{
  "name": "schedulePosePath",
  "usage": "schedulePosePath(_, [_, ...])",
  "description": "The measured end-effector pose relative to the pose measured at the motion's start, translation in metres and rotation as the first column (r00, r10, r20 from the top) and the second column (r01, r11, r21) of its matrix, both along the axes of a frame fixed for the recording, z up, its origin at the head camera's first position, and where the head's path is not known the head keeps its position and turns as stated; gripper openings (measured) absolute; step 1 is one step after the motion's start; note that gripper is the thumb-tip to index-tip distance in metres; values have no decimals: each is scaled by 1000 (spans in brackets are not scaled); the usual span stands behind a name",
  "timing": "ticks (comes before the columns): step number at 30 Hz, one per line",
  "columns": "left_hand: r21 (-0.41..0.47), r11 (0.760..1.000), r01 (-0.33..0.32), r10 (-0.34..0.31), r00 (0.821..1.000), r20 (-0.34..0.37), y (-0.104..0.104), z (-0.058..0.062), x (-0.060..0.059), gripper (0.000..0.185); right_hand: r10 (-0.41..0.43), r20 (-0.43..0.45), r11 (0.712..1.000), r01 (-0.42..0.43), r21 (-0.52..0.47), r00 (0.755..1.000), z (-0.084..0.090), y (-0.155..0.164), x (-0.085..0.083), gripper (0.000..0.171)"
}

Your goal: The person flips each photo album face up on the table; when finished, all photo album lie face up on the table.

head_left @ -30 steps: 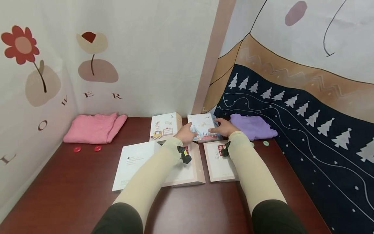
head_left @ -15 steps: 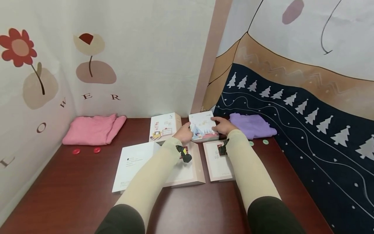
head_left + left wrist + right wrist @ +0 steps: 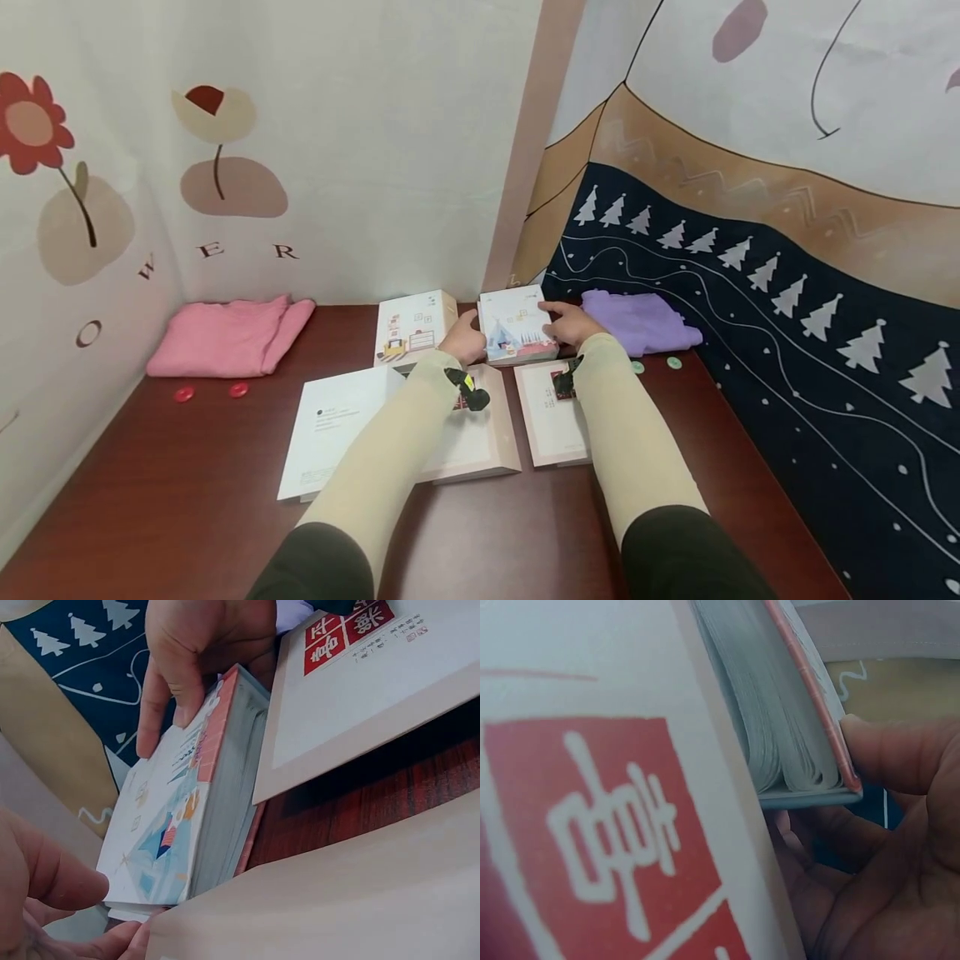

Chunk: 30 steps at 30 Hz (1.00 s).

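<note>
A thick book with a blue tent and red-and-white drawings on its white cover lies at the back middle of the table. My right hand holds its right side, thumb and a finger over the cover. In the right wrist view, the thumb of the right hand lies at the cover's edge, other fingers lower down. My left hand is at the book's left edge, index finger extended. The left wrist view shows the left thumb by a cover corner; part of that hand is cut off.
Another illustrated book lies left of it. In front are a half-spread white book and a red-stamped book. A pink folded cloth with red discs lies left; a purple cloth with green discs lies right.
The tent book has been straightened and set beside the other illustrated book. My left hand has shifted slightly left, off its cover; the right hand stays on it. The head view turned a little right.
</note>
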<state>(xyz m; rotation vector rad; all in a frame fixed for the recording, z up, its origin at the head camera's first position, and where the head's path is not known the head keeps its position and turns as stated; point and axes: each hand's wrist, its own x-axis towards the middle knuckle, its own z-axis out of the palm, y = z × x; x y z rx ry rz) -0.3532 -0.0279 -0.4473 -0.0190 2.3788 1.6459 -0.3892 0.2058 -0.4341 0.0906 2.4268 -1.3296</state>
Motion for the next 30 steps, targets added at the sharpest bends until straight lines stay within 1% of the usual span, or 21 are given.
schedulePosePath(4, [-17, 1000, -11, 12, 1000, 28, -1, -1, -4, 82, -5, 8, 1000, 5, -12, 1000, 0, 0, -2, 63])
schedulePosePath(8, [1, 1000, -28, 28, 999, 40, -2, 0, -7, 81, -18, -2, 1000, 18, 5, 1000, 1, 0, -3, 63])
schedulePosePath(12, [23, 999, -41, 40, 998, 44, -2, 0, -8, 77, -31, 11, 1000, 31, 3, 999, 2, -1, -2, 63])
schedulePosePath(14, [48, 998, -40, 38, 999, 32, -2, 1, -7, 74, -31, 16, 1000, 31, -1, 999, 3, -1, -2, 63])
schedulePosePath(18, [162, 986, -23, 21, 1000, 11, 1, 4, -2, 68, -30, 23, 1000, 30, 5, 999, 3, 0, -2, 63])
schedulePosePath(20, [210, 978, -18, 15, 1000, 16, 3, 4, -3, 66, -31, 29, 999, 30, 15, 999, 2, 1, -3, 64])
schedulePosePath(21, [220, 975, -20, 16, 1000, 17, 5, 4, -2, 64, -31, 34, 999, 31, 16, 999, 1, 2, -4, 64])
schedulePosePath(25, [198, 980, -28, 27, 1000, 8, 8, 3, -4, 56, -24, 38, 999, 23, 25, 999, 1, 2, -6, 64])
schedulePosePath(28, [196, 980, -33, 34, 999, -2, 9, 3, -4, 52, -6, 5, 999, 6, 42, 1000, 1, 1, -7, 61])
schedulePosePath(30, [197, 980, -24, 26, 1000, -9, 10, 2, -5, 51, 1, -54, 998, 3, 70, 999, 1, 1, -6, 58])
